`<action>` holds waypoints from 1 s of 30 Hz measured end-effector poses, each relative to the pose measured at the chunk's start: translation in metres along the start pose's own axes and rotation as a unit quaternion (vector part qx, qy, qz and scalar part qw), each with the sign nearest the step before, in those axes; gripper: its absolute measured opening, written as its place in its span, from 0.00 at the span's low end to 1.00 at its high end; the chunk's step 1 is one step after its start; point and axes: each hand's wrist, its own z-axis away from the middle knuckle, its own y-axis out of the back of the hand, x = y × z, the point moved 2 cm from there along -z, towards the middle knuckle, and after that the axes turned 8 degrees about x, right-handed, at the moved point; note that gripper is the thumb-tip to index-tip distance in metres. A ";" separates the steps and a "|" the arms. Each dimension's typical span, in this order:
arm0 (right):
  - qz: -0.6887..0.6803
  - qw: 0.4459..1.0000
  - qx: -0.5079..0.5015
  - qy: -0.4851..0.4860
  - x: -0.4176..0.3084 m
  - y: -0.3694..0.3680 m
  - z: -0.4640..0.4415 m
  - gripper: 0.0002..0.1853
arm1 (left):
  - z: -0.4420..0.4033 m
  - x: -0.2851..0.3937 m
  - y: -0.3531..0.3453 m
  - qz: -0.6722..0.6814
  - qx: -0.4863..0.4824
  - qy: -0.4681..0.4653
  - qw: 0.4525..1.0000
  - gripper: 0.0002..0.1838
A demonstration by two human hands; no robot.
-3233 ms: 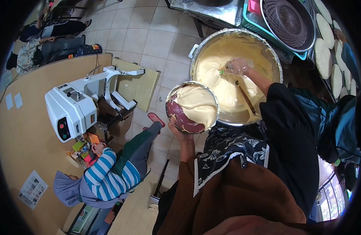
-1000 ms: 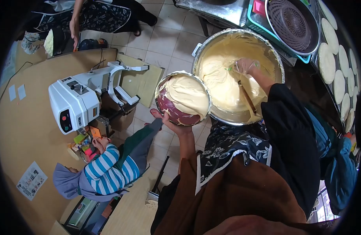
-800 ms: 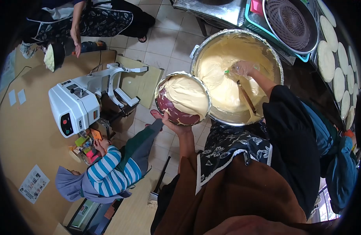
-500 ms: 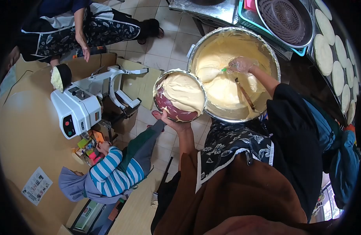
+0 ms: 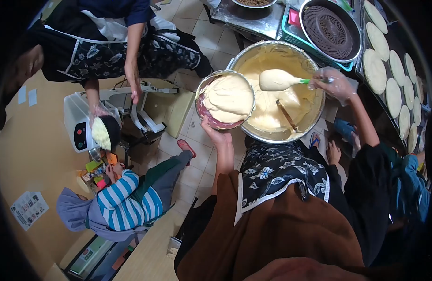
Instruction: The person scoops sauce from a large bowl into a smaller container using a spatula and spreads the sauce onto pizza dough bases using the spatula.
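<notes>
My left hand (image 5: 217, 135) grips the rim of a dark red bowl (image 5: 211, 115), which holds pale cream batter (image 5: 229, 99). This bowl overlaps the left edge of a large metal pot (image 5: 317, 110) with more batter inside. In my right hand (image 5: 334, 84), covered by a clear plastic glove, is a green-handled scoop (image 5: 279, 80) heaped with batter, raised over the pot. A brown stick (image 5: 287, 114) leans inside the pot, its lower end near the batter-smeared rim.
At upper left a co-worker (image 5: 108, 47) holds a black bowl (image 5: 112, 131) of pale shreds near a white machine (image 5: 76, 122). Another person in stripes (image 5: 130, 196) is below. Flat dough rounds (image 5: 374, 71) lie at right. A teal basket (image 5: 291, 33) holds a woven tray.
My right hand has lifted the loaded scoop out of the batter and moved right. My left hand's bowl has shifted slightly right and up. The co-worker has come closer with the black bowl.
</notes>
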 end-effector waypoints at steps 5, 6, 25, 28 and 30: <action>0.035 0.997 -0.058 0.044 -0.086 0.068 0.042 0.12 | 0.017 -0.011 -0.028 0.004 -0.040 0.035 0.999 0.33; 0.053 0.996 -0.043 0.062 -0.097 0.074 0.047 0.11 | 0.020 -0.014 -0.034 0.013 -0.059 0.041 0.997 0.33; 0.220 0.943 0.147 0.201 -0.084 0.049 0.064 0.07 | 0.020 -0.043 -0.073 0.047 -0.054 0.054 0.996 0.32; 0.193 0.946 0.166 0.199 -0.056 0.046 0.057 0.07 | 0.017 -0.028 -0.067 0.058 -0.058 0.032 0.996 0.29; 0.167 0.951 0.180 0.187 -0.026 0.037 0.054 0.07 | 0.019 -0.016 -0.070 0.065 -0.033 0.017 0.997 0.29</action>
